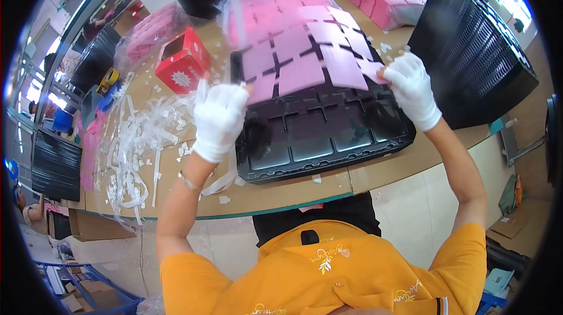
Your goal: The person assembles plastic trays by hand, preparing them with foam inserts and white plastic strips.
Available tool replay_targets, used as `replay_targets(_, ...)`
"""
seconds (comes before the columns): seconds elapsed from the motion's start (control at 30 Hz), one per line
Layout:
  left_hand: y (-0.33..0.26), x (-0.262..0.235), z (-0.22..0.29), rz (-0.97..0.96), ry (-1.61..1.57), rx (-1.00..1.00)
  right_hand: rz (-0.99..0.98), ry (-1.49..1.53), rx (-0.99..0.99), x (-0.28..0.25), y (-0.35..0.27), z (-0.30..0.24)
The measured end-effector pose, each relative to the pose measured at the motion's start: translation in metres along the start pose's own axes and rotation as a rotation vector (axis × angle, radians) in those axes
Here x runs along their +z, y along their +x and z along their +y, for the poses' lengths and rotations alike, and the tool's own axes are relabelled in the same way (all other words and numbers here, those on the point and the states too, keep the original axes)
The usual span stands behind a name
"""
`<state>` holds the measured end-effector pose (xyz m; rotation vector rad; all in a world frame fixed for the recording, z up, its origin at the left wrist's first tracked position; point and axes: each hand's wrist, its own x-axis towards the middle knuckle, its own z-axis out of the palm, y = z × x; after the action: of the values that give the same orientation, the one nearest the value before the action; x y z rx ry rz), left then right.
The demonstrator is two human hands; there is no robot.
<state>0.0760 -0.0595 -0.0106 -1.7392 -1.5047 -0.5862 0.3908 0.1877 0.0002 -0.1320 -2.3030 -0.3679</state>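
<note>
Over the black moulded plastic tray point(328, 133) lying on the brown cardboard-covered workbench point(404, 165), both white-gloved hands hold a sheet of joined pink foam squares point(305, 57). The left hand point(218, 118) is closed, pinching the sheet's near left corner; the right hand point(412, 89) grips its right edge between curled fingers. The sheet hangs tilted above the tray's far half, the near pockets bare. This looks like the lining step; lowering the sheet would call for matching the squares to the pockets. White plastic strips point(138, 139) litter the left side beside a red carton point(183, 67).
</note>
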Motion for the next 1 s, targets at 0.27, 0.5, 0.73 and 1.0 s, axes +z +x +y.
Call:
replay_targets(0.27,-0.034,-0.043,0.042,-0.189,-0.060,0.012,-0.086,-0.013,0.100,-0.029,-0.044,-0.043)
replay_targets(0.5,-0.045,-0.045,0.053,-0.288,-0.109,-0.012,-0.120,0.005,0.115,-0.037,-0.055,-0.054)
replay_targets(0.73,-0.033,-0.046,0.053,-0.342,-0.088,0.000,-0.160,0.002,0.121,-0.034,-0.054,-0.051)
replay_targets(1.0,-0.023,-0.046,0.056,-0.400,-0.128,0.015,-0.292,0.015,0.121,-0.036,-0.059,-0.047)
